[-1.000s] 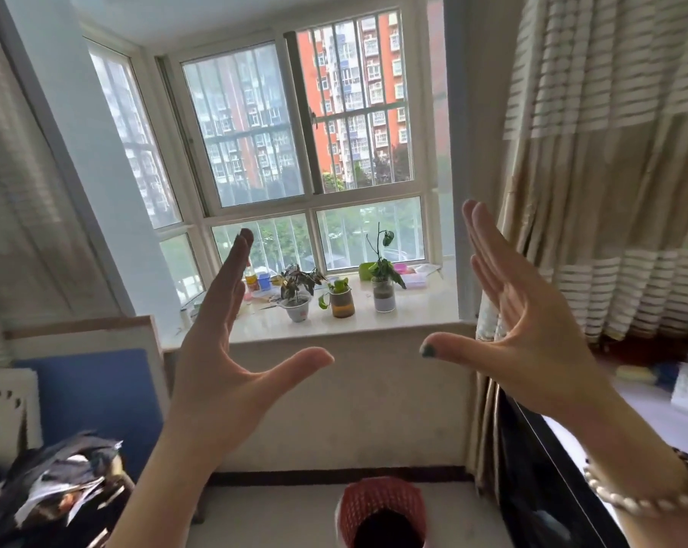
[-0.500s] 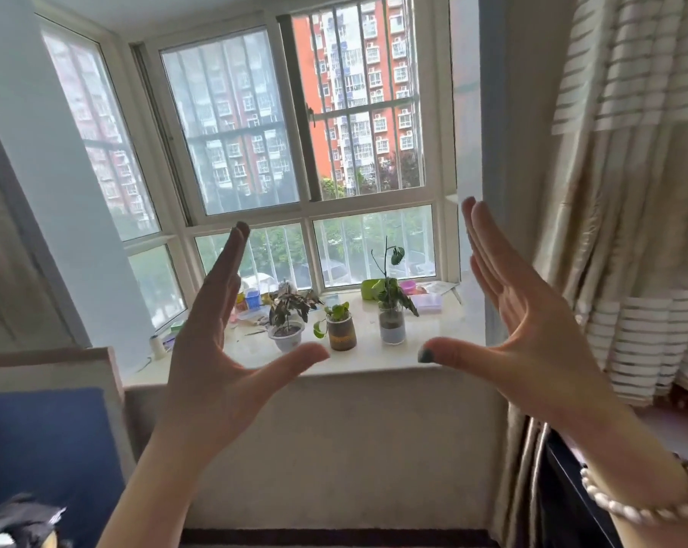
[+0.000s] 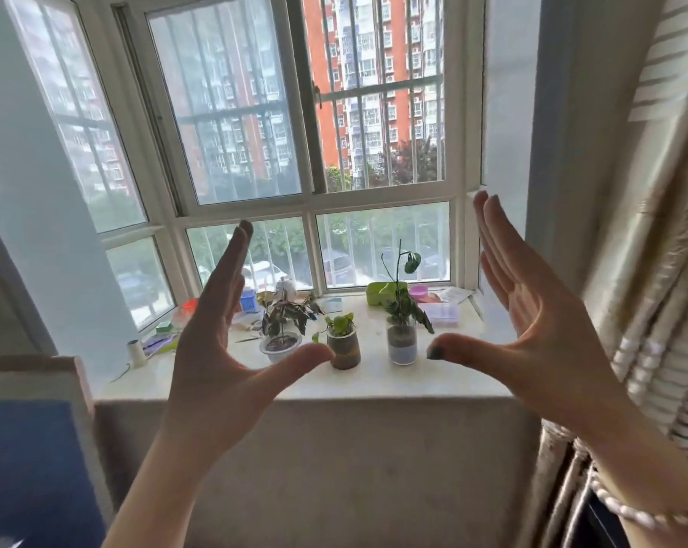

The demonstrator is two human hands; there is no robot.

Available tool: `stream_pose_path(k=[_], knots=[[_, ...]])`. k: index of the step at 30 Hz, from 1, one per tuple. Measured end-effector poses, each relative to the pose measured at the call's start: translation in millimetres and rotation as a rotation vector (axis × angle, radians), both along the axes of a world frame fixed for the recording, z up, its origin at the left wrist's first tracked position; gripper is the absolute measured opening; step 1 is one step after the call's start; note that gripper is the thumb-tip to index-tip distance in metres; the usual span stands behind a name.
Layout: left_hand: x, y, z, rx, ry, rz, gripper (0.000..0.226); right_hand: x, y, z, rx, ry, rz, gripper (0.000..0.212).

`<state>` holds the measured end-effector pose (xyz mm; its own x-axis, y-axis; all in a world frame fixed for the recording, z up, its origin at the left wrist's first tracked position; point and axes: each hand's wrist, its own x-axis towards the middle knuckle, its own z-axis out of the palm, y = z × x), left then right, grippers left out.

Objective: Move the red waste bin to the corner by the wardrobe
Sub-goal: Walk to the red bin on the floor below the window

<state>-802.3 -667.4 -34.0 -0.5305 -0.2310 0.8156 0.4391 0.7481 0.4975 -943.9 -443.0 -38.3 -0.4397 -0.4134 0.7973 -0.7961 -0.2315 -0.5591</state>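
My left hand (image 3: 223, 350) is raised in front of me, palm turned inward, fingers straight up and thumb stretched to the right. My right hand (image 3: 532, 330) mirrors it on the right, palm inward and thumb pointing left, with a bead bracelet (image 3: 635, 516) on the wrist. Both hands hold nothing, and a wide gap lies between them. The red waste bin is out of view, and no wardrobe shows.
A bay window (image 3: 294, 132) fills the wall ahead. Its white sill (image 3: 374, 381) carries three potted plants (image 3: 342, 342) and several small containers. A striped curtain (image 3: 658, 231) hangs at the right. A blue panel in a pale frame (image 3: 29, 460) stands at the lower left.
The view has tilted upward and nearer the window. The red bin, seen at the bottom edge a second ago, has dropped out of sight. Both hands keep the same raised pose.
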Motion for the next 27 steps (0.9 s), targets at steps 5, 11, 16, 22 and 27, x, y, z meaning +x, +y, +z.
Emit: stream_pose_path(k=[5,11,16,22,27], knots=[[-25.0,-17.2,-6.2,-0.004,-0.015,-0.014,0.113,-21.8,-14.5,-6.3,0.003,-0.018,-0.015,0.117],[-52.2,-40.7,-20.8,0.0,-0.039,-0.033,0.113,-48.2,-38.1,-23.3,-0.001,-0.067,-0.012,0.116],[-70.4,-50.5,-52.8,0.037,-0.074,-0.059,0.114,-61.1,-52.7,-53.8,-0.012,-0.139,0.0,0.117],[-90.2,-59.2,-108.6,0.124,-0.156,-0.098,0.118,-75.2,-67.3,-103.3,0.015,-0.217,-0.011,0.116],[-104.6,-67.2,-157.0,0.192,-0.206,-0.122,0.112,-86.5,-74.4,-148.1,0.056,-0.294,-0.034,0.117]])
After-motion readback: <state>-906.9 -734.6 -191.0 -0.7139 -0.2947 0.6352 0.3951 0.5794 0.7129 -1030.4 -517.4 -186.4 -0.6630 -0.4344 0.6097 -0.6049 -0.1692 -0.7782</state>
